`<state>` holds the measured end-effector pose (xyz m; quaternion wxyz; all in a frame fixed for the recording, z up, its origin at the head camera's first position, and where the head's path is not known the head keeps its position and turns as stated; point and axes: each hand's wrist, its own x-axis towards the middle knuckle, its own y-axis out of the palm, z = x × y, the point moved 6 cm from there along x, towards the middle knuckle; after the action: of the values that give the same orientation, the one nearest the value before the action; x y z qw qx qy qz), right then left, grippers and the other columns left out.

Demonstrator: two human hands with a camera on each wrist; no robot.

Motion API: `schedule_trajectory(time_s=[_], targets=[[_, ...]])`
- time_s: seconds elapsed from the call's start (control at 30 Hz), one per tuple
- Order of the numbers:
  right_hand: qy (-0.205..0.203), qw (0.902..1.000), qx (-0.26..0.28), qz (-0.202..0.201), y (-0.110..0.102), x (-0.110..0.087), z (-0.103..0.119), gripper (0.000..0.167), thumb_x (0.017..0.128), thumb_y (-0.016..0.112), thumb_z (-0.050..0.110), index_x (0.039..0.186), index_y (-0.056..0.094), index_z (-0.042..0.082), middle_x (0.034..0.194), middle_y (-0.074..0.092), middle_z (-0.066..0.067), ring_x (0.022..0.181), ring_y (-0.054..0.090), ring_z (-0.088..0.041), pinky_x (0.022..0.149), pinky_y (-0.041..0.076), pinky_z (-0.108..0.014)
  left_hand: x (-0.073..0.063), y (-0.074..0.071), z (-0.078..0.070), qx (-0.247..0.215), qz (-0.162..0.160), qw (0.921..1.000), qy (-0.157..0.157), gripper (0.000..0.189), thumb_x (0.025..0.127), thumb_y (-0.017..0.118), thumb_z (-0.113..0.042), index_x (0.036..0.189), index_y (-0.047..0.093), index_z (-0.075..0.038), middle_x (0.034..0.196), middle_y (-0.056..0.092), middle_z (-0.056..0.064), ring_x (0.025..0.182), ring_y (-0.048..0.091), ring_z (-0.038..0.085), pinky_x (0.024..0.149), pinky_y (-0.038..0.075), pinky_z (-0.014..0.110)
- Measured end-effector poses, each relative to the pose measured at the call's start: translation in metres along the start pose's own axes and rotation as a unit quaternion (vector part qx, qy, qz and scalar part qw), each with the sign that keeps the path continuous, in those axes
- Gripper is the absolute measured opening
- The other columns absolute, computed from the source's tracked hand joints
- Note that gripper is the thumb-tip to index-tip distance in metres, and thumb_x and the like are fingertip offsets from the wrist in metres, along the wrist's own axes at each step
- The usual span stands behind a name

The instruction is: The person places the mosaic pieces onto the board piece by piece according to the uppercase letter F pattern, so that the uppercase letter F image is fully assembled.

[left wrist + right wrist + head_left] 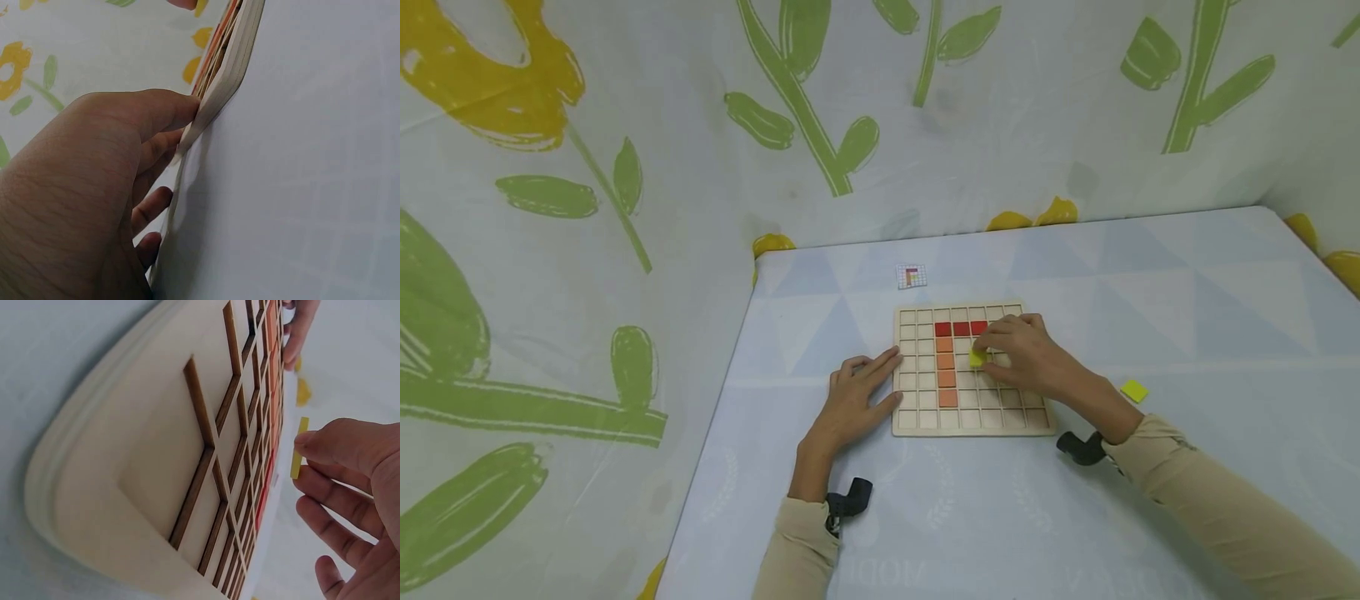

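A wooden grid board (973,433) lies flat in front of me. My right hand (1026,354) pinches a yellow square tile (977,358) between thumb and fingers over the board's middle-right cells; in the right wrist view the tile (300,448) stands edge-on, apart from the grid. Several red tiles (961,328) form a row near the top. Below the row's left end, several orange tiles (946,362) run down in a column. My left hand (853,398) touches the board's left edge with extended fingers; the left wrist view shows the thumb (169,111) against its side.
Another yellow tile (1134,391) lies on the table right of the board, near my right wrist. Behind the board is a small printed card (912,277) with a coloured grid pattern. Black wrist cameras (852,498) hang from both wrists. A floral curtain (940,158) surrounds the table.
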<state>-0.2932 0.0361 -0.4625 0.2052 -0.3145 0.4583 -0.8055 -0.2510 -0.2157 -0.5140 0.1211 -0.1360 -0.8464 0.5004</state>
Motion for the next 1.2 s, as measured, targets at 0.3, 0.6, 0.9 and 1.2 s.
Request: schedule_trajectory(time_s=[0.3, 0.6, 0.9, 1.2], targets=[[-0.004, 0.9999, -0.006, 0.009, 0.006, 0.006, 0.002, 0.02, 0.079, 0.082, 0.007, 0.098, 0.076, 0.011, 0.103, 0.072, -0.003, 0.104, 0.06, -0.027, 0.09, 0.034, -0.052, 0.001, 0.002, 0.002, 0.001, 0.003, 1.0, -0.004, 0.06, 0.099, 0.054, -0.045, 0.155, 0.04, -0.028, 0.16, 0.031, -0.018, 0.134, 0.033, 0.023, 0.101, 0.027, 0.05], [0.019, 0.9994, -0.011, 0.027, 0.015, 0.012, 0.001, 0.015, 0.081, 0.08, 0.008, 0.096, 0.077, 0.011, 0.104, 0.072, -0.003, 0.104, 0.06, -0.026, 0.094, 0.034, -0.053, 0.002, 0.002, 0.003, 0.002, 0.002, 1.0, -0.004, 0.06, 0.099, 0.053, -0.046, 0.155, 0.039, -0.029, 0.159, 0.03, -0.02, 0.133, 0.033, 0.023, 0.102, 0.027, 0.049], [0.007, 0.9993, -0.009, 0.036, 0.022, 0.013, -0.001, 0.016, 0.08, 0.077, 0.006, 0.095, 0.077, 0.011, 0.102, 0.072, -0.002, 0.103, 0.061, -0.026, 0.091, 0.034, -0.052, 0.002, 0.003, 0.002, -0.002, 0.005, 1.0, -0.004, 0.06, 0.099, 0.054, -0.044, 0.155, 0.04, -0.028, 0.159, 0.031, -0.019, 0.133, 0.034, 0.023, 0.101, 0.027, 0.05], [0.01, 0.9988, -0.007, 0.047, 0.022, 0.017, 0.0, 0.015, 0.082, 0.075, 0.006, 0.096, 0.076, 0.011, 0.102, 0.071, -0.003, 0.102, 0.06, -0.027, 0.091, 0.033, -0.054, 0.002, 0.0, 0.001, -0.002, 0.002, 1.0, 0.0, 0.061, 0.099, 0.055, -0.043, 0.155, 0.041, -0.025, 0.16, 0.032, -0.016, 0.134, 0.034, 0.025, 0.101, 0.027, 0.051]])
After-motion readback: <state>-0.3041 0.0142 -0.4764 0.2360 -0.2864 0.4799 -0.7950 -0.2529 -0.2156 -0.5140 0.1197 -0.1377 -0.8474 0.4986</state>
